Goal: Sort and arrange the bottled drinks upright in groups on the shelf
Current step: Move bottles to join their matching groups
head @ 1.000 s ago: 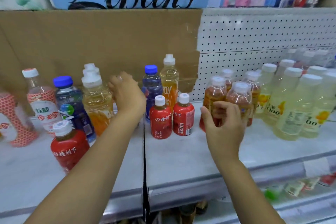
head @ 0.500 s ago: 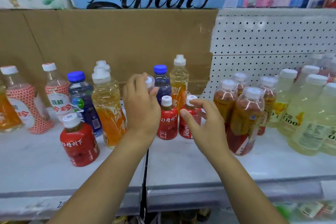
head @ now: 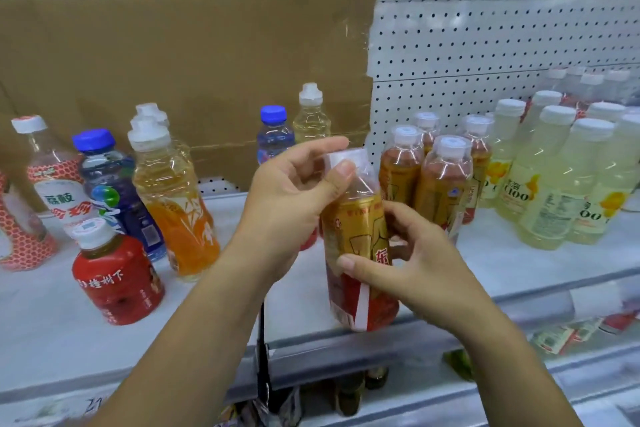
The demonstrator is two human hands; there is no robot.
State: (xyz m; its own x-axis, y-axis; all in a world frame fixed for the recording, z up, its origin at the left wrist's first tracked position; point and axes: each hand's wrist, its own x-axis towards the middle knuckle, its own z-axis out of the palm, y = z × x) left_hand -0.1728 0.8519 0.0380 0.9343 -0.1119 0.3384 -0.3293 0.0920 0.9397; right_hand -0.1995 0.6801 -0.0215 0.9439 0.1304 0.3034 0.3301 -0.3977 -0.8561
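Bottle of amber drink, clear plastic, gold-and-red label, white cap: held slightly tilted at the front edge of the white metal shelf. Left hand grips its neck; right hand curls round its lower body. Matching amber bottles stand upright just behind.

Two hands, left hand and right hand. Amber bottles: four standing plus one held amber bottle, five. Yellow juice bottles, four. Blue-capped bottles, two. Honeycomb-label bottles, two. Red bottle, just one in clear view. Pale lemon bottles, at least six, the far ones blur.
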